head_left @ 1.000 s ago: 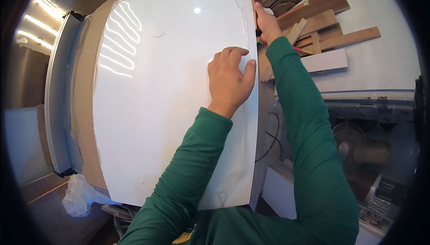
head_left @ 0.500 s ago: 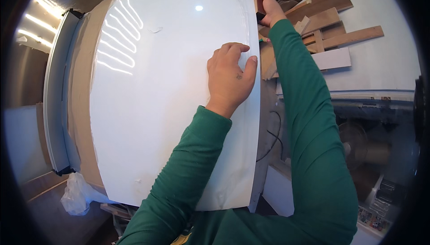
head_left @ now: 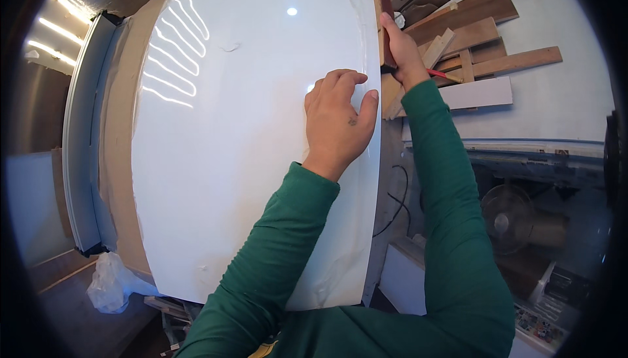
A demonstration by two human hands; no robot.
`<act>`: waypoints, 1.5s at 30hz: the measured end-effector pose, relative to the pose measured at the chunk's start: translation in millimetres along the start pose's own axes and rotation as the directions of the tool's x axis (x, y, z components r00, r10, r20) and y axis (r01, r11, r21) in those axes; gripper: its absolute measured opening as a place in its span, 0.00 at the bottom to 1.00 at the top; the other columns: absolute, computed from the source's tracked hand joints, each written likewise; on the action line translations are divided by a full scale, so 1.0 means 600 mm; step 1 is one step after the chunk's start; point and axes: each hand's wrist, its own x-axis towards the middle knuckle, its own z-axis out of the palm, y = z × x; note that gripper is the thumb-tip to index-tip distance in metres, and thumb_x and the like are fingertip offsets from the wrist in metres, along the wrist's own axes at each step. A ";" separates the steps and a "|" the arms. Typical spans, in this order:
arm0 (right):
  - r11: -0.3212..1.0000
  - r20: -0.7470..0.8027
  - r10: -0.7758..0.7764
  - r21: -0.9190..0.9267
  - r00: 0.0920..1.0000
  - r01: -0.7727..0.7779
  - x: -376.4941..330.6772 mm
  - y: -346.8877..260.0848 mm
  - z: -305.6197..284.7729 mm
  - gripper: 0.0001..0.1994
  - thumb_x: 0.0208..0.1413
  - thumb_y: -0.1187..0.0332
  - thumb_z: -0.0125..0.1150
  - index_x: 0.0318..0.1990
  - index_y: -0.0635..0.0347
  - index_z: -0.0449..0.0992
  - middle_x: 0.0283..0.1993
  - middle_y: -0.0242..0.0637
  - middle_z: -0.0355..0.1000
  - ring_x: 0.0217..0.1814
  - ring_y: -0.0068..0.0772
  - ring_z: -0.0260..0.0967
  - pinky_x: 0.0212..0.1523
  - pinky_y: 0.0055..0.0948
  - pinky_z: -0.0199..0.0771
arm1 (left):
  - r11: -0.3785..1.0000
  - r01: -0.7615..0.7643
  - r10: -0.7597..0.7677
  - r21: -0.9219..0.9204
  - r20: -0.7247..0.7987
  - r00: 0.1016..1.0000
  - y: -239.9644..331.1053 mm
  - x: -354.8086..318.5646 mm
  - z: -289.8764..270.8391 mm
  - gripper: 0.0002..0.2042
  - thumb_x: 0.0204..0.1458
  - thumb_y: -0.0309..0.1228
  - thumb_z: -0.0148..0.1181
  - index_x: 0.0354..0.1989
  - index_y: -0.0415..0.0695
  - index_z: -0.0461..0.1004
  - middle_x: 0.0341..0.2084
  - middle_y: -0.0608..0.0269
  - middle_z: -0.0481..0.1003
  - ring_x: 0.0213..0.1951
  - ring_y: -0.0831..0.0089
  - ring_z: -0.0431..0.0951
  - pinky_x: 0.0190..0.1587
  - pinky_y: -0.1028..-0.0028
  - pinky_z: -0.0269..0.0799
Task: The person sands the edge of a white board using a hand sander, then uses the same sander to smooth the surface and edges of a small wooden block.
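On glossy white panel | left hand, loosely spread | right hand clamped on wooden block (reddish-brown)

This is a workshop, shown by wood offcuts piled on a white table beside a large panel.

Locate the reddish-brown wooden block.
In the head view, the wooden block is right of top centre, gripped by the right hand at the right edge of the white panel.
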 end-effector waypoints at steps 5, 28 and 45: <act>0.999 -0.033 -0.015 0.047 0.999 0.017 0.081 -0.026 -0.004 0.33 0.58 0.46 0.66 0.58 0.70 0.75 0.54 0.45 0.78 0.54 0.34 0.75 0.56 0.33 0.72 | 1.000 0.003 -0.002 -0.018 0.012 1.000 0.008 -0.003 0.001 0.11 0.55 0.32 0.65 0.45 0.45 0.78 0.45 0.65 0.77 0.47 0.64 0.75 0.55 0.63 0.64; 1.000 -0.084 0.004 0.008 0.996 -0.004 0.091 -0.056 0.023 0.31 0.59 0.48 0.65 0.55 0.71 0.75 0.50 0.46 0.79 0.46 0.36 0.78 0.49 0.33 0.77 | 1.000 -0.002 0.002 0.010 0.013 1.000 0.006 -0.002 -0.001 0.11 0.56 0.33 0.64 0.45 0.42 0.80 0.46 0.59 0.79 0.47 0.61 0.76 0.55 0.63 0.66; 0.999 -0.046 -0.051 0.017 0.998 0.051 -0.077 0.022 -0.024 0.30 0.64 0.46 0.58 0.49 0.73 0.79 0.43 0.40 0.77 0.41 0.29 0.75 0.44 0.28 0.73 | 0.986 0.083 -0.083 -0.147 0.007 0.996 0.008 0.001 0.009 0.10 0.64 0.34 0.53 0.46 0.42 0.78 0.45 0.60 0.78 0.46 0.62 0.75 0.56 0.62 0.62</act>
